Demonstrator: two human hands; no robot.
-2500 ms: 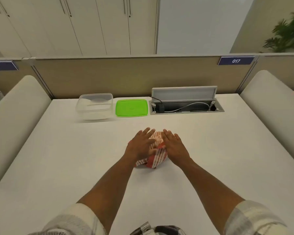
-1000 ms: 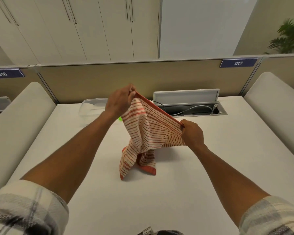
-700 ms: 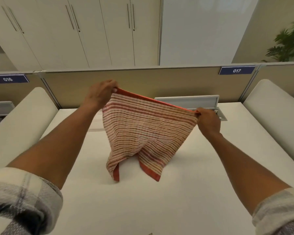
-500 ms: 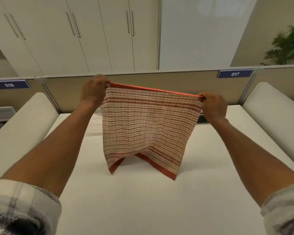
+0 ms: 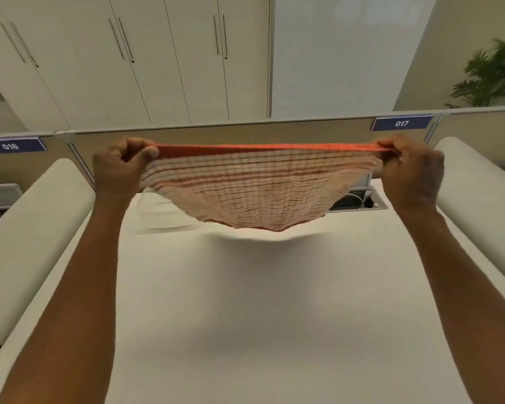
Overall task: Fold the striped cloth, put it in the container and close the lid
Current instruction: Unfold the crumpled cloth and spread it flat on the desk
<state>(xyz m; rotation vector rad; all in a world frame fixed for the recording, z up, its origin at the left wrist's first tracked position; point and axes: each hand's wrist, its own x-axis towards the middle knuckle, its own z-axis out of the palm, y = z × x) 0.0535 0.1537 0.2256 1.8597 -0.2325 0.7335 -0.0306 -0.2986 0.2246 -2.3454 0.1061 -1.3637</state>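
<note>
The striped cloth (image 5: 260, 188), white with red stripes and an orange-red hem, is stretched wide in the air above the far half of the white table (image 5: 254, 316). My left hand (image 5: 120, 167) pinches its top left corner and my right hand (image 5: 411, 167) pinches its top right corner. The cloth billows away from me and its lower edge floats clear of the table. The clear plastic container (image 5: 158, 211) shows partly below the cloth's left side, at the back of the table. The green lid is hidden behind the cloth.
An open cable hatch (image 5: 359, 199) with wires sits at the back right of the table. A beige partition (image 5: 216, 132) runs behind it. Padded white dividers flank the table on the left (image 5: 32, 228) and right (image 5: 478, 199).
My hands have spread the cloth wider and raised it. Its lower edge, which hung down to the table, has swung up and away from me.
</note>
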